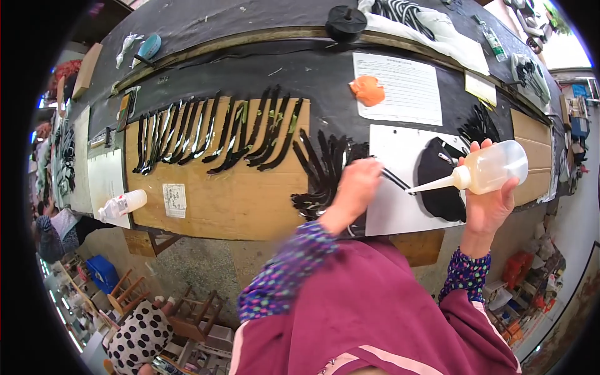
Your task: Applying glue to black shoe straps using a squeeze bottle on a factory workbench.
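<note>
Right hand (490, 203) is wrapped tight around a squeeze bottle (490, 169), nozzle tipped left over the white sheet (390, 206) beside a black piece (440, 181). Left hand (356, 187) is curled closed, pinching a thin black strip (395, 179) on that sheet. More strips (212, 134) lie fanned across the brown board (231, 200) to the left.

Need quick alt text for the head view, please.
The right hand tips a clear squeeze bottle, nozzle toward a thin black strip that the left hand holds over a white sheet. More black strips lie on a brown board.
</note>
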The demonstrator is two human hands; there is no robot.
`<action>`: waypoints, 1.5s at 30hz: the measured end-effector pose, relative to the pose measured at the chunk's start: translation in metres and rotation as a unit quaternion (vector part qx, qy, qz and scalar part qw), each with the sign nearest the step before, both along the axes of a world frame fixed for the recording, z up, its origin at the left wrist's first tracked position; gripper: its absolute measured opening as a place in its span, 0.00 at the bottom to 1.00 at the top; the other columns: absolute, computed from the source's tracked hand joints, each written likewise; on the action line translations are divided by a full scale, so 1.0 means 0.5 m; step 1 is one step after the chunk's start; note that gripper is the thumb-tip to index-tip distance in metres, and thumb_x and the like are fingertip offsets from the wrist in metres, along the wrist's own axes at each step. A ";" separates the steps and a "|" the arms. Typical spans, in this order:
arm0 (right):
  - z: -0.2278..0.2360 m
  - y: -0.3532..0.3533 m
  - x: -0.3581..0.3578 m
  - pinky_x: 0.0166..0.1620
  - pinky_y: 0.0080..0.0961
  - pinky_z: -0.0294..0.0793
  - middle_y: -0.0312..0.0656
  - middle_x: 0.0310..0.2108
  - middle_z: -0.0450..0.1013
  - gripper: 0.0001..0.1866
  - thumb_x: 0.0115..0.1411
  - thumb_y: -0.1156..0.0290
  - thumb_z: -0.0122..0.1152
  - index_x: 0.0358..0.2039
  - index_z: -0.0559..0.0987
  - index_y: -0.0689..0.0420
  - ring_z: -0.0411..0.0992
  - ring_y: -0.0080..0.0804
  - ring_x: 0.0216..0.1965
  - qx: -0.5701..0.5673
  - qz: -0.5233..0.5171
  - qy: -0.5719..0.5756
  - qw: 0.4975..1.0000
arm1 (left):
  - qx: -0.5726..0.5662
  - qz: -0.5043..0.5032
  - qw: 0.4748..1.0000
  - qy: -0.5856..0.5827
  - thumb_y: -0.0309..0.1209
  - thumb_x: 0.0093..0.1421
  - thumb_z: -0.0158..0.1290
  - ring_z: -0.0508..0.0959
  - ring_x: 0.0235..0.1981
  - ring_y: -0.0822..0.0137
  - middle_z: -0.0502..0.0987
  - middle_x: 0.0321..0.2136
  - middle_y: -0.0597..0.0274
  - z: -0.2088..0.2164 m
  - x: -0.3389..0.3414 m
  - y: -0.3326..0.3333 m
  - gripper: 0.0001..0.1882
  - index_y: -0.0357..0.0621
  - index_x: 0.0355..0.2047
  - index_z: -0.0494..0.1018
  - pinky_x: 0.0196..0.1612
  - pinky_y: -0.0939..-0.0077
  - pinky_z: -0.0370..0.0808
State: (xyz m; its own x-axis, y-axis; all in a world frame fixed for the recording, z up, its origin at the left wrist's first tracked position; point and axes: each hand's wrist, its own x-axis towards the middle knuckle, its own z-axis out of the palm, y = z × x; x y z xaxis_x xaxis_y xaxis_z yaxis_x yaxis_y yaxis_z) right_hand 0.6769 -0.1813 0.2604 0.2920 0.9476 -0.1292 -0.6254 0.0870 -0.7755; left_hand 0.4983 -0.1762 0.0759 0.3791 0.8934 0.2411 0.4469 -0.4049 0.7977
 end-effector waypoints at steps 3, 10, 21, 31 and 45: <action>0.013 -0.039 0.046 0.51 0.51 0.57 0.48 0.51 0.57 0.38 0.45 0.54 0.61 0.52 0.58 0.59 0.55 0.49 0.53 0.010 0.010 0.004 1.000 | 0.149 -0.067 0.959 0.234 0.27 0.43 0.48 0.66 0.40 0.66 0.66 0.35 0.62 -0.082 0.141 -0.061 0.17 0.44 0.38 0.66 0.43 0.70 0.60; 0.018 -0.093 0.123 0.53 0.52 0.55 0.48 0.53 0.56 0.39 0.45 0.56 0.61 0.53 0.56 0.58 0.54 0.49 0.54 0.020 0.042 0.041 0.998 | 0.194 -0.144 0.927 0.286 0.31 0.49 0.43 0.67 0.36 0.70 0.67 0.29 0.68 -0.105 0.212 -0.065 0.06 0.48 0.29 0.67 0.40 0.72 0.63; 0.030 -0.089 0.137 0.53 0.49 0.55 0.46 0.53 0.56 0.39 0.46 0.56 0.61 0.54 0.54 0.57 0.54 0.44 0.55 0.052 0.106 0.055 0.991 | 0.132 -0.053 0.957 0.252 0.30 0.51 0.42 0.68 0.34 0.64 0.67 0.30 0.60 -0.099 0.219 -0.092 0.10 0.42 0.34 0.64 0.32 0.72 0.69; 0.077 -0.063 0.126 0.56 0.50 0.48 0.45 0.54 0.54 0.38 0.46 0.60 0.62 0.54 0.55 0.55 0.50 0.43 0.57 0.121 0.190 0.214 0.950 | -0.141 0.112 0.948 -0.264 0.30 0.56 0.44 0.70 0.28 0.70 0.70 0.25 0.57 0.303 0.025 -0.056 0.10 0.38 0.36 0.65 0.32 0.77 0.66; 0.140 -0.093 0.059 0.51 0.51 0.58 0.48 0.54 0.52 0.46 0.40 0.57 0.66 0.54 0.51 0.61 0.53 0.49 0.55 0.161 0.268 0.023 0.950 | -0.501 0.107 0.783 -0.352 0.22 0.51 0.49 0.61 0.08 0.83 0.72 0.14 0.60 0.494 -0.101 -0.269 0.08 0.31 0.32 0.69 0.12 0.91 0.53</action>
State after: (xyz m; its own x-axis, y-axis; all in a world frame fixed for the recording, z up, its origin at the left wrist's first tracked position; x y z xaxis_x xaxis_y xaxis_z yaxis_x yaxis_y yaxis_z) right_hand 0.7065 -0.2275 0.3304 -0.2422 0.9512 0.1912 -0.6795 -0.0256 -0.7332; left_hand 0.4478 -0.3109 0.3230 0.2842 0.7923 -0.5399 -0.2747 0.6068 0.7459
